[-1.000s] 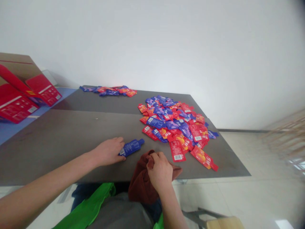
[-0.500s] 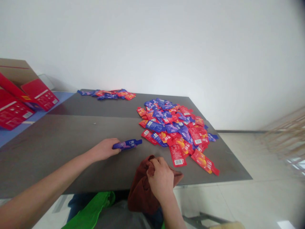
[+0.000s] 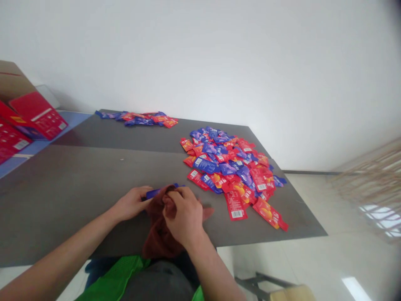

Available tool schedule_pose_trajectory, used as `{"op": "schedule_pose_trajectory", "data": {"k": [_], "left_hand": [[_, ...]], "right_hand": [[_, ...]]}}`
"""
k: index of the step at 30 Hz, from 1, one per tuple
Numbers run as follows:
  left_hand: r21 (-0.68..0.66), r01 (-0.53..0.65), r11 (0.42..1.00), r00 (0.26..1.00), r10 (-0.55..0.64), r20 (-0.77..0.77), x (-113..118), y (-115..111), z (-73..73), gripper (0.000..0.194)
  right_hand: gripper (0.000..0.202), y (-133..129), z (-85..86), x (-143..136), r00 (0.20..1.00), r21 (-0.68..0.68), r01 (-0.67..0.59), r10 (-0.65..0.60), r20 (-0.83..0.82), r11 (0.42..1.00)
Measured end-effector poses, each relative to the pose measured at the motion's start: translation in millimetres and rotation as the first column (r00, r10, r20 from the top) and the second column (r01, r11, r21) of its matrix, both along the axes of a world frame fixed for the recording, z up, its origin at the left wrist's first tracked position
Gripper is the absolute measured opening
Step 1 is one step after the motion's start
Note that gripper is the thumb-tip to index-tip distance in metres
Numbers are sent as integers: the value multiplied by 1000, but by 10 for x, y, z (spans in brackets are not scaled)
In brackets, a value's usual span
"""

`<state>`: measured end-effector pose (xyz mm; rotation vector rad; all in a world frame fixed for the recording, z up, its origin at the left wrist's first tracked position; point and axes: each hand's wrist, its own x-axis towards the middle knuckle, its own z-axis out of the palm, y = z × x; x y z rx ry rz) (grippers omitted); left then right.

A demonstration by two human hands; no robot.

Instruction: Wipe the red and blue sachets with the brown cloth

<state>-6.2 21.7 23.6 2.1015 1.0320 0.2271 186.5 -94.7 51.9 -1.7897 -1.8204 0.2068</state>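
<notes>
My left hand (image 3: 134,203) grips the left end of a purple pouch (image 3: 152,194) near the table's front edge. A brown cloth (image 3: 161,234) is bunched in my right hand (image 3: 184,215) and lies over most of that pouch, so only its ends show. To the right, a large heap of red and purple pouches (image 3: 232,161) is spread on the grey table (image 3: 94,167). The lowest red pouch (image 3: 268,213) of the heap lies at its front right.
A smaller row of red and purple pouches (image 3: 138,118) lies at the table's back left. Open red cartons (image 3: 39,115) stand on a blue surface (image 3: 73,120) at the far left. A stool (image 3: 293,293) is below the table at the right.
My right hand has moved left with the brown cloth, which now covers much of the purple pouch. My left hand has shifted slightly left and still holds the pouch.
</notes>
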Motion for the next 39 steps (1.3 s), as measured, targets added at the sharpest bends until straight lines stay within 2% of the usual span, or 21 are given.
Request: {"op": "schedule_pose_trajectory", "data": {"k": [2,4,7,9,11,13,14,16,18,19,21,23,26,28,30,32,33,36,39], "left_hand": [[6,-23,1000,999,23,47,-3,1,-55,30],[48,-33,998,998,30,59,-1,1,-98,30],[130,3,991,1000,-4,3,20,-11,-98,40],[160,6,987,999,0,-37,38,-22,-68,47],[166,0,986,999,9,-51,45,-28,-49,49],[155,5,988,999,3,-46,34,-24,-61,48],[141,6,990,999,-1,-35,23,-18,-79,46],[101,-15,995,1000,17,-13,-3,-3,-124,38],[77,-40,996,999,41,-2,-16,4,-153,32],[86,-40,995,999,41,-7,-13,2,-154,31],[137,-6,991,999,11,-33,11,-12,-129,35],[191,28,981,998,-17,-56,45,-32,-89,43],[223,23,975,999,-13,-46,58,-44,-66,46],[213,26,977,1000,-22,-22,30,-34,-95,43],[185,3,983,1000,-5,9,-6,-16,-143,35],[159,-36,987,999,32,31,-24,-2,-175,26],[160,-38,986,999,34,31,-21,0,-177,24],[229,24,973,1000,-23,-6,25,-15,-140,33],[275,47,960,999,-41,-28,68,-31,-98,45]], "right_hand": [[20,209,-3,-158,996,-20,-77,78,47,997],[19,386,-81,-199,992,-66,-89,94,81,994],[17,529,-228,-25,988,-140,13,9,156,990],[16,542,-253,163,972,-186,126,-83,221,974],[18,508,-189,291,952,-216,225,-167,257,950],[18,453,-68,280,953,-198,249,-204,222,948],[18,429,-8,218,967,-167,210,-180,181,963],[18,410,68,32,994,-83,37,-29,101,996],[17,433,54,-127,986,-49,-145,148,75,988],[16,455,14,-156,979,-68,-181,186,80,981],[13,498,-95,-82,985,-157,-109,128,116,982],[14,515,-177,123,983,-239,59,-14,186,969],[17,456,-142,367,957,-244,200,-137,254,949],[15,388,-39,310,966,-170,173,-133,224,970],[14,354,41,90,987,-72,59,-47,157,996],[14,372,38,-144,990,-57,-86,92,105,995],[13,390,3,-216,990,-80,-100,107,90,992],[11,409,-176,-140,994,-168,8,11,110,986],[13,342,-297,228,974,-212,170,-131,185,962]]}}
